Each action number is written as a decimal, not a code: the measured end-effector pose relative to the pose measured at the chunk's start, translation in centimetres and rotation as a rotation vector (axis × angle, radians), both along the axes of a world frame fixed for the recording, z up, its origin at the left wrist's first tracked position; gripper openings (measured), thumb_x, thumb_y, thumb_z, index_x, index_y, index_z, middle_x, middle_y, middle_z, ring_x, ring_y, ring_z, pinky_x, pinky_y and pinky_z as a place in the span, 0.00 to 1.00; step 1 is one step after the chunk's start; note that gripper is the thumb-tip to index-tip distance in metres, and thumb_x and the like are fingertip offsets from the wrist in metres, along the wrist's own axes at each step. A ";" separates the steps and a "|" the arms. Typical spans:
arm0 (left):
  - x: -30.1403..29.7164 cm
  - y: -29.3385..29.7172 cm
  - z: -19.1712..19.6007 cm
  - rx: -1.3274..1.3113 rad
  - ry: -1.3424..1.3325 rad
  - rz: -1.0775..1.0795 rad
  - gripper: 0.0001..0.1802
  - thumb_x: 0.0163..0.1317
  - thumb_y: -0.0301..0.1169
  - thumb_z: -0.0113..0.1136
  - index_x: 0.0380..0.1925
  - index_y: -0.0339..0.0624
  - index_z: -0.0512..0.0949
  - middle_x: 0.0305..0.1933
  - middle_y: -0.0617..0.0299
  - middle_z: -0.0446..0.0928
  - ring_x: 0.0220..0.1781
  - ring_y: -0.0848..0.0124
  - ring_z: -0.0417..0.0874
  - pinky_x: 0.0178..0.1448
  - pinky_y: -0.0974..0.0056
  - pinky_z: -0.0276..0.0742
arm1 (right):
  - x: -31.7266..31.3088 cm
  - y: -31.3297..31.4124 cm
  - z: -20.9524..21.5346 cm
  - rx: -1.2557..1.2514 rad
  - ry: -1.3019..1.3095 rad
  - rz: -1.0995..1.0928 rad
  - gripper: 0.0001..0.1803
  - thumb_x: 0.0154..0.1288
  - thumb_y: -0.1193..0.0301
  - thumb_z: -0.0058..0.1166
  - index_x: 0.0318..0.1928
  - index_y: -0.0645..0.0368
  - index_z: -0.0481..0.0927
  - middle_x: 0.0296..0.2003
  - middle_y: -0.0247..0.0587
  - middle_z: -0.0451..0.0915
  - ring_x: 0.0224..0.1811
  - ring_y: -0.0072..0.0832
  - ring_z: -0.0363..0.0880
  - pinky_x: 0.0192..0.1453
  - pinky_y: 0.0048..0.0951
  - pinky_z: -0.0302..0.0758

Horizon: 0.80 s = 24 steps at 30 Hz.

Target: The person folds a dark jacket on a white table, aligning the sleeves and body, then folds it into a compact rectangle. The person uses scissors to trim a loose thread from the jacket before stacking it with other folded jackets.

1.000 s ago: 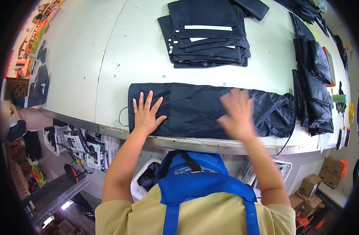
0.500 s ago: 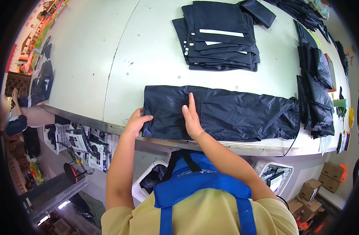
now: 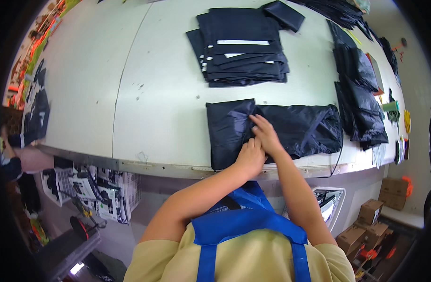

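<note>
A long piece of shiny black fabric [image 3: 300, 127] lies along the table's near edge, its left end folded over to the right into a flat panel. My left hand [image 3: 250, 157] reaches across to the free edge of that folded panel, fingers curled and closed on the fabric. Just beyond and to the right, my right hand [image 3: 266, 136] rests on the fold's edge with fingers stretched out. The two hands touch or nearly touch; the left fingertips are partly hidden. Farther back sits a stack of black folded fabric pieces [image 3: 243, 28] with white strips, a small black bundle [image 3: 283, 16] at its corner.
More shiny black bundles [image 3: 359, 108] lie at the right of the pale table [image 3: 159, 56], near a green cylinder [image 3: 390, 106]. Below the edge hang white baskets with packages [image 3: 105, 197]. Cardboard boxes [image 3: 369, 210] stand at lower right. Another person's arm [image 3: 9, 149] shows far left.
The fabric's left end has been folded over to the right. My left hand has moved right from that end to the fold's edge beside my right hand. The view has shifted.
</note>
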<state>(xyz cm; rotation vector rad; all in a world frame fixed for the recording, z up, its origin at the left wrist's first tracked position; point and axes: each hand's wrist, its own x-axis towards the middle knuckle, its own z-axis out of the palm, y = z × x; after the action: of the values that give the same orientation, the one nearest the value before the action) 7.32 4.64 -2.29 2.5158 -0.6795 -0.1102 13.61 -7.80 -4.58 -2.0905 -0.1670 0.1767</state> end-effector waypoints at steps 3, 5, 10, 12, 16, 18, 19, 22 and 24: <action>-0.4 4.0 3.7 -0.253 -0.276 -0.269 0.07 0.51 0.30 0.58 0.30 0.43 0.80 0.40 0.60 0.79 0.54 0.60 0.74 0.55 0.54 0.69 | -1.0 0.3 -2.1 -0.230 -0.232 0.018 0.29 0.53 0.76 0.59 0.60 0.54 0.75 0.61 0.54 0.70 0.64 0.50 0.66 0.69 0.42 0.63; 0.6 6.0 6.0 -0.297 -0.284 0.126 0.16 0.57 0.33 0.55 0.45 0.39 0.78 0.54 0.50 0.75 0.61 0.50 0.70 0.64 0.47 0.61 | -1.8 1.2 -0.8 -0.176 -0.220 -0.020 0.30 0.52 0.76 0.59 0.59 0.54 0.75 0.62 0.54 0.69 0.64 0.50 0.65 0.69 0.43 0.63; 1.5 4.6 0.4 0.273 -0.015 0.377 0.45 0.57 0.56 0.60 0.70 0.52 0.57 0.73 0.30 0.42 0.74 0.33 0.44 0.74 0.37 0.38 | -2.3 -0.4 0.0 -0.071 -0.064 0.109 0.28 0.55 0.74 0.61 0.60 0.55 0.75 0.63 0.54 0.67 0.65 0.48 0.65 0.67 0.41 0.65; 1.3 4.3 0.5 0.321 0.011 0.378 0.45 0.53 0.57 0.63 0.70 0.58 0.60 0.74 0.31 0.40 0.75 0.34 0.41 0.75 0.37 0.36 | 2.3 -3.8 3.2 0.027 0.121 0.097 0.23 0.60 0.67 0.60 0.56 0.60 0.77 0.50 0.54 0.79 0.55 0.45 0.77 0.60 0.37 0.72; 1.0 4.2 -0.2 0.341 -0.028 0.366 0.45 0.49 0.57 0.66 0.67 0.59 0.63 0.74 0.30 0.41 0.75 0.34 0.41 0.74 0.36 0.37 | 15.4 -12.3 2.7 0.110 -0.009 -0.314 0.24 0.63 0.60 0.59 0.54 0.61 0.76 0.36 0.47 0.83 0.40 0.37 0.82 0.46 0.34 0.76; 1.1 4.3 -1.0 0.345 -0.085 0.362 0.45 0.48 0.59 0.65 0.66 0.58 0.64 0.73 0.29 0.43 0.74 0.33 0.44 0.73 0.35 0.40 | 22.9 -15.6 0.5 0.083 -0.046 -0.420 0.28 0.64 0.58 0.59 0.58 0.61 0.72 0.37 0.44 0.82 0.38 0.33 0.80 0.44 0.33 0.76; 1.1 4.4 -1.2 0.340 -0.094 0.347 0.45 0.49 0.59 0.65 0.66 0.58 0.62 0.73 0.29 0.43 0.74 0.33 0.44 0.72 0.34 0.41 | 26.3 -16.8 -1.3 0.133 0.009 -0.470 0.30 0.65 0.57 0.58 0.61 0.61 0.69 0.37 0.42 0.81 0.37 0.32 0.79 0.43 0.33 0.76; 1.1 4.6 -1.6 0.339 -0.113 0.348 0.45 0.50 0.59 0.63 0.65 0.56 0.60 0.72 0.28 0.45 0.72 0.30 0.47 0.69 0.30 0.44 | 36.9 -17.5 -2.7 0.650 0.295 -0.622 0.30 0.68 0.55 0.53 0.62 0.61 0.65 0.42 0.39 0.76 0.36 0.30 0.74 0.40 0.31 0.73; 1.2 4.8 -1.8 0.335 -0.091 0.356 0.44 0.50 0.60 0.62 0.64 0.56 0.62 0.71 0.28 0.46 0.72 0.30 0.47 0.69 0.29 0.45 | 43.1 -17.6 -2.4 0.779 0.298 -0.690 0.27 0.68 0.53 0.52 0.57 0.60 0.69 0.41 0.37 0.70 0.33 0.27 0.69 0.33 0.29 0.69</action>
<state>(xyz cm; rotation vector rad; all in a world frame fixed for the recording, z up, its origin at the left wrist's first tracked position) 8.48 9.44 -4.12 2.9369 -0.2512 0.0210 56.76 -25.45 -7.03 -1.2282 0.5778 -0.0076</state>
